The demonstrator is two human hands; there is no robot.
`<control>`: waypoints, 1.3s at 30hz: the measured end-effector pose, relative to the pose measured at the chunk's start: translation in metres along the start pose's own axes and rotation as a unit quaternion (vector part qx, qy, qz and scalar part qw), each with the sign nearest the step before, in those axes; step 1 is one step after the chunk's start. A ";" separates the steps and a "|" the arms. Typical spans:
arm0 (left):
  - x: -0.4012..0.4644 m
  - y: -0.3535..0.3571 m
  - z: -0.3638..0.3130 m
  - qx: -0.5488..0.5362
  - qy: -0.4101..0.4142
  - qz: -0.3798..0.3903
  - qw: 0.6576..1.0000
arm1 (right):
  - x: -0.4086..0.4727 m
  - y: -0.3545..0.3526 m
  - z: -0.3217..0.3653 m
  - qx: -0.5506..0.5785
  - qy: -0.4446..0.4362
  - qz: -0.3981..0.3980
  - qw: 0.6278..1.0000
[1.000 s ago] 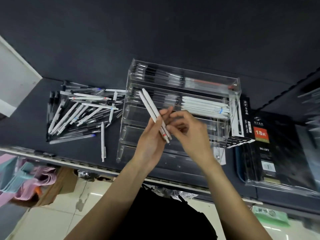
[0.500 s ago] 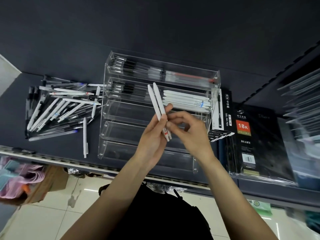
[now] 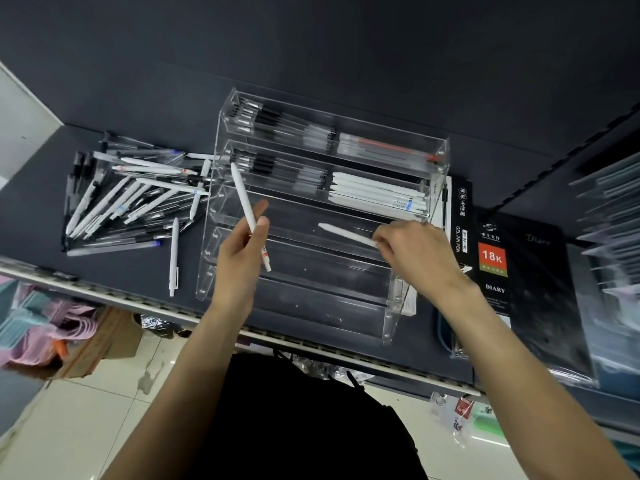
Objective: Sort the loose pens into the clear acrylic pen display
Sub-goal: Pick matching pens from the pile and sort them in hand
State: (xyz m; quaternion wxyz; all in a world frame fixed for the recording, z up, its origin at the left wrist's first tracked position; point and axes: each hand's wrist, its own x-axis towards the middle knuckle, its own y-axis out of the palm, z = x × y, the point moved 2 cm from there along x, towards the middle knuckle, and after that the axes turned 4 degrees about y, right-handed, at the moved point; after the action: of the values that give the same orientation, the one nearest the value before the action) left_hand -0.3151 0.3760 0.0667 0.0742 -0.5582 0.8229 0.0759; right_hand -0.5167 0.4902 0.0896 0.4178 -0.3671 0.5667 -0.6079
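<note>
Dark shelf [image 3: 145,289] beneath everything. On it, beyond both hands, clear acrylic pen display [image 3: 440,150] with stepped troughs: farthest two part-filled with black-capped and white pens, nearer ones bare but for reflections. Right of the right grip, boxed diary [image 3: 493,258] marked 18K and a gel ink pen carton [image 3: 462,216], partly screened by acrylic. Left of the left grip, heap of loose pens [image 3: 131,199], tangled, count unclear, plus one stray white click pen [image 3: 173,258] lying apart.

Right hand [image 3: 419,258], fingers clamped on the tail of a white pen [image 3: 343,233], laid lengthwise over a middle trough, probably to match the row of white pens just beyond; whether touching the trough floor, cannot tell. Left hand [image 3: 239,258], grip pinched round a second white pen [image 3: 247,213], tilted upward, seemingly kept ready as next in turn. Printing on the barrels too small to read.
</note>
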 end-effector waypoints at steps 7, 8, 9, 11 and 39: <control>-0.006 0.002 0.008 -0.065 0.000 -0.021 0.998 | 0.020 0.004 -0.009 -0.019 -0.052 0.108 0.993; -0.007 0.002 0.009 -0.080 -0.003 -0.024 0.996 | 0.021 0.003 -0.009 -0.016 -0.058 0.112 0.992; -0.008 0.002 0.010 -0.099 -0.005 -0.028 0.995 | 0.021 0.003 -0.009 -0.016 -0.061 0.115 0.991; -0.011 0.004 0.011 -0.137 -0.010 -0.025 0.990 | 0.021 0.004 -0.010 -0.019 -0.067 0.115 0.991; 0.031 0.051 -0.001 0.477 0.364 0.229 0.766 | 0.001 0.005 -0.003 -0.180 -0.011 0.013 0.984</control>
State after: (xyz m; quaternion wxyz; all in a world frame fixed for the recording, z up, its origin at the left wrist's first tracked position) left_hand -0.3741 0.3660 0.0636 0.0067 -0.2314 0.8220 -0.5204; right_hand -0.5195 0.4901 0.0842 0.3591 -0.4355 0.6666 -0.4868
